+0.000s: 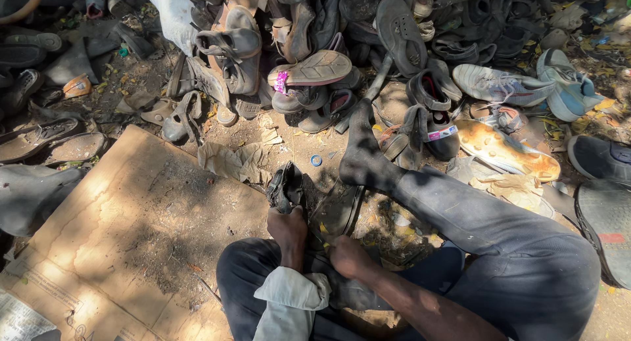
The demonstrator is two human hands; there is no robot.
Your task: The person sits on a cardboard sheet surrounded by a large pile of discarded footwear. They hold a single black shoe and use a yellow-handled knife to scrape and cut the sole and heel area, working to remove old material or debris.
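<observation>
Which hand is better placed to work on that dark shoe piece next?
Probably the left hand: it already grips the dark shoe piece that stands up from it. The right hand rests lower, beside the flat sole, apart from that piece.

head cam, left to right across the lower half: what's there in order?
Flattened cardboard sheet → left hand gripping a dark worn shoe → right hand → person's raised leg in dark trousers → dark shoe sole at the right edge.
</observation>
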